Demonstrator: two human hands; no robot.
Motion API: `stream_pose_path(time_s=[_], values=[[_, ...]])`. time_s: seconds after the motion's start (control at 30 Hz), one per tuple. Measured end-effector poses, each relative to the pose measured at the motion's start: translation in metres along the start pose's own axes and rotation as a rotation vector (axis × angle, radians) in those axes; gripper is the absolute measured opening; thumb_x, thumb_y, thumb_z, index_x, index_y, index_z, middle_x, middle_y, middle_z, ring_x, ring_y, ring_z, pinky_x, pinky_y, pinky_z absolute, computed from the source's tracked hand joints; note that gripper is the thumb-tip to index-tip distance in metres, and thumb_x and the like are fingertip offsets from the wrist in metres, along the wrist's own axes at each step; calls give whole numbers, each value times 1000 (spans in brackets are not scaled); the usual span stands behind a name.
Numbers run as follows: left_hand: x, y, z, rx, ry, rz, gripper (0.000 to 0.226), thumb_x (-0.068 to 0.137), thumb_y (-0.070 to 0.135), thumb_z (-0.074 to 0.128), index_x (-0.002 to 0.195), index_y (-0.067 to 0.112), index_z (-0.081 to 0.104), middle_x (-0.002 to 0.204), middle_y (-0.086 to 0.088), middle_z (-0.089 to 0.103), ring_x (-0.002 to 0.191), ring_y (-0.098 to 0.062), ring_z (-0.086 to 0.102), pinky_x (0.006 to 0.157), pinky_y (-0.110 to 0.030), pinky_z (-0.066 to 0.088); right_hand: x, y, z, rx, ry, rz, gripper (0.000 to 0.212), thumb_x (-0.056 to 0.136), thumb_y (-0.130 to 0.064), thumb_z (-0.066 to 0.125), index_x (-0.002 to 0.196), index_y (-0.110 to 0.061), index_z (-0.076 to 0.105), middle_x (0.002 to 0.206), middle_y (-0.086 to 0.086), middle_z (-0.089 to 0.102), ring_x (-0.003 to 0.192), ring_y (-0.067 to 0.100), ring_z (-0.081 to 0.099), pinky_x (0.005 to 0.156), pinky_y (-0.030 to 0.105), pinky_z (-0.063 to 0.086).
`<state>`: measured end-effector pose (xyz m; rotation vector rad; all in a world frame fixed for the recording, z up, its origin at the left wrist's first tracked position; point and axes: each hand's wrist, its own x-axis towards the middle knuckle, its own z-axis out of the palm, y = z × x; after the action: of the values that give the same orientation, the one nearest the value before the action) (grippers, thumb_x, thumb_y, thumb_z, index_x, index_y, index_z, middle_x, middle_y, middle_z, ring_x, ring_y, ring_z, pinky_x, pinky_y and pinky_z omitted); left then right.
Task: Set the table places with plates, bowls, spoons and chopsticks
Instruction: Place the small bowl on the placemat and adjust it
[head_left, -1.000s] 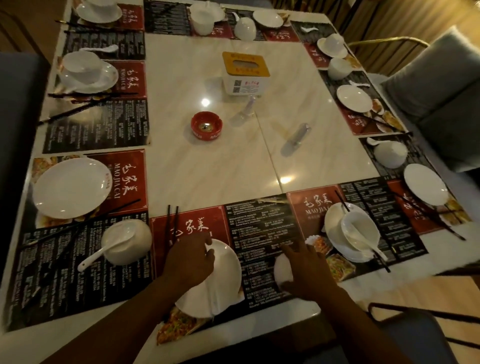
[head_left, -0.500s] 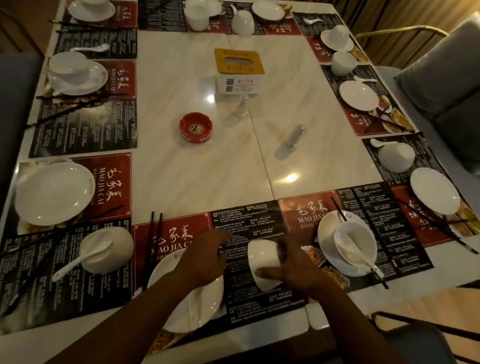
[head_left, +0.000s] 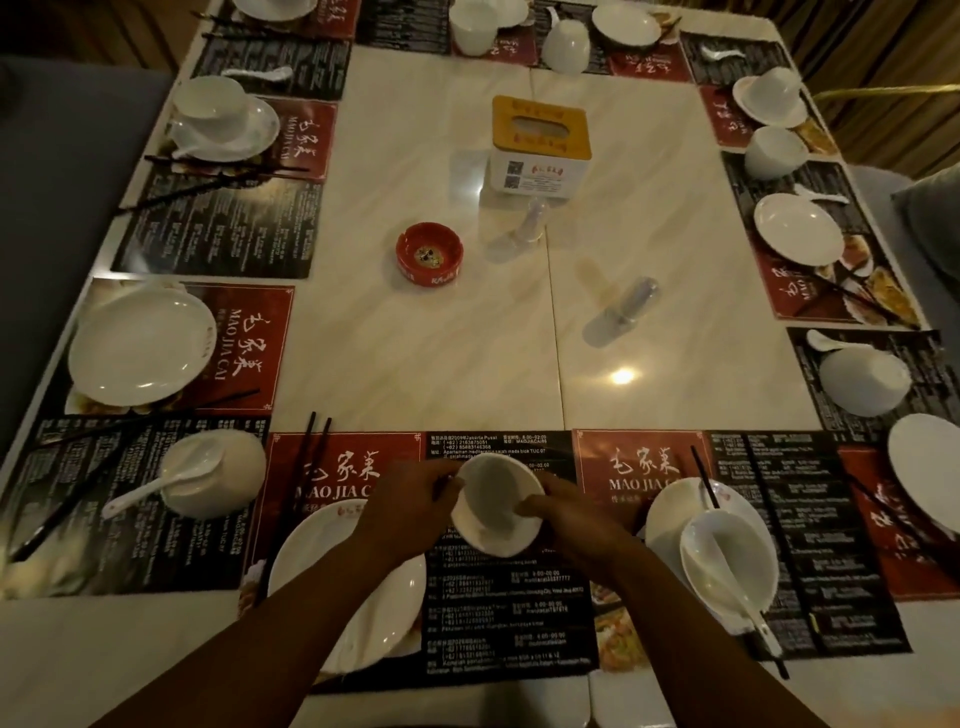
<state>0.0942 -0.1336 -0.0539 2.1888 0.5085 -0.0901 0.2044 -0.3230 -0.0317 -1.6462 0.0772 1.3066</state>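
The white bowl (head_left: 493, 514) is tilted at the near middle of the surface (head_left: 415, 364), over a placemat (head_left: 498, 613). The left hand (head_left: 410, 501) grips its left rim and the right hand (head_left: 576, 517) curls round its right side. A plate (head_left: 306, 561) lies just left of it, with chopsticks (head_left: 309, 452) beside the plate.

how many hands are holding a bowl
2: the left hand grips the bowl at its left rim, the right hand holds its right side; nothing hides either.
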Motion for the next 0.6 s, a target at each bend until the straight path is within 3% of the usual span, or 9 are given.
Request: stream_pose_path(time_s=[0.1, 0.17, 0.27, 0.4, 0.6], values=[[-2, 0, 6, 47, 2, -81, 16, 93, 26, 65, 101, 20, 77, 79, 4, 74, 66, -4, 63, 63, -22, 51, 10, 1, -4, -429, 173, -116, 43, 92, -3, 56, 131, -18, 54, 113, -3, 59, 101, 15, 59, 82, 32, 57], [-6, 1, 9, 52, 12, -144, 14, 91, 26, 67, 96, 18, 77, 79, 4, 73, 68, -4, 63, 64, -23, 53, 18, 6, -5, -570, 237, -205, 38, 92, -7, 59, 127, -21, 55, 114, -4, 59, 101, 13, 59, 80, 28, 56], [-9, 0, 10, 23, 27, -217, 14, 90, 25, 69, 93, 15, 78, 80, 1, 73, 70, -6, 65, 66, -26, 55, 30, 15, -7, -626, 293, -265, 27, 94, -16, 62, 120, -23, 59, 114, -5, 63, 105, 13, 61, 83, 26, 52], [-9, 0, 10, 0, 33, -248, 14, 87, 26, 72, 95, 16, 77, 81, 4, 72, 70, -1, 64, 59, -10, 44, 35, 14, -7, -658, 325, -296, 28, 96, -19, 61, 124, -23, 61, 111, -6, 65, 100, 11, 60, 83, 25, 46], [-10, -3, 9, -80, -30, -273, 18, 89, 28, 72, 99, 14, 75, 81, 5, 74, 69, -5, 70, 65, -21, 57, 35, 15, -9, -702, 335, -323, 31, 98, -23, 59, 128, -28, 62, 116, -4, 66, 104, 13, 61, 88, 30, 49]])
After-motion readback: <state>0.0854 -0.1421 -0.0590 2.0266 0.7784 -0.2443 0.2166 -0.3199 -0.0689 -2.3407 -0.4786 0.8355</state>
